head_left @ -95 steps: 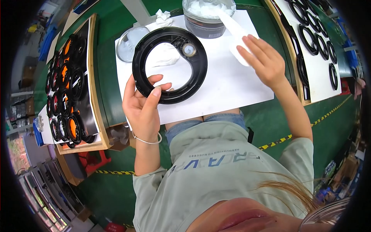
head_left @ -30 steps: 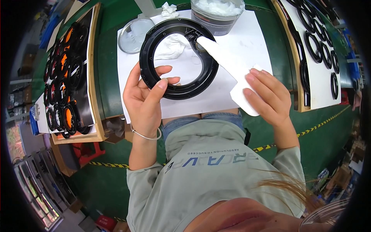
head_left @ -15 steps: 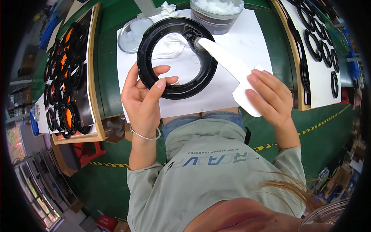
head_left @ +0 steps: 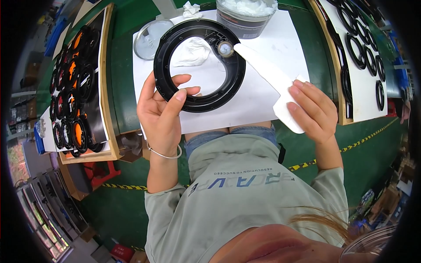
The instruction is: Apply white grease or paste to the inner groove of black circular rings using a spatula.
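- White sheet (head_left: 280, 48): lies beneath the work; its placement matches that of half a second ago.
- Black ring (head_left: 162, 63): held up over the sheet, its face toward the viewer, now very slightly farther left than before.
- Tub (head_left: 243, 24): filled with white paste, stands beyond the ring, unmoved; the spatula, at its mouth in the earliest view, is now away from it.
- Left hand (head_left: 160, 107): grips the ring's lower left rim, thumb in front, as earlier.
- Right hand (head_left: 313, 109): fingers closed on the spatula's broad end; shifted slightly right.
- White spatula (head_left: 267, 76): its tip, formerly over the round recess, now lies just right of it.
- Round recess (head_left: 225, 48): uncovered now, whitish matter visible inside.
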Tool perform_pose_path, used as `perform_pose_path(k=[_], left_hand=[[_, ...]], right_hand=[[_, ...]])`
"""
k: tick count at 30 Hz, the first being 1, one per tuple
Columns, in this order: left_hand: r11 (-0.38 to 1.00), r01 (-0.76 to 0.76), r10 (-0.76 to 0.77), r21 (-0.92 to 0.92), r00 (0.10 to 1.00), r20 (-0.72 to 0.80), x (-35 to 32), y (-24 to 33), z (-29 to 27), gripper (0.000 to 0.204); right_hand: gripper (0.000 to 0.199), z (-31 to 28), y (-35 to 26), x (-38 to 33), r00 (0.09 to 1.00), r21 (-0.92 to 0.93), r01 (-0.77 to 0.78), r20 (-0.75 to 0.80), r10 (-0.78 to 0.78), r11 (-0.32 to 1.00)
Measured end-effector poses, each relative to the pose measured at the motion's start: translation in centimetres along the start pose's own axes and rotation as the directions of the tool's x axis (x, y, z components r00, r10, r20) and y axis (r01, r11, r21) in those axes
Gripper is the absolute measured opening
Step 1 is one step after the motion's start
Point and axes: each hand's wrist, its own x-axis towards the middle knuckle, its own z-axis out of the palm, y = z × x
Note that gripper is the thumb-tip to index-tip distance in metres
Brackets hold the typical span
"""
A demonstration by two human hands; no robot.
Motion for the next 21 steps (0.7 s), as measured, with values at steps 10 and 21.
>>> perform_pose_path(k=[10,21], left_hand=[[1.000,-0.011,0.011,0.025,1.000,0.001,-0.15,0.17,0.29,0.048],[0.999,-0.023,0.024,0.045,1.000,-0.004,0.03,-0.11,0.29,0.048]], right_hand=[[0.023,0.22,-0.10,0.60,0.999,0.039,0.004,0.034,-0.005,0.999],[0.021,-0.35,-0.12,0.69,1.000,0.100,-0.008,0.031,0.005,0.995]])
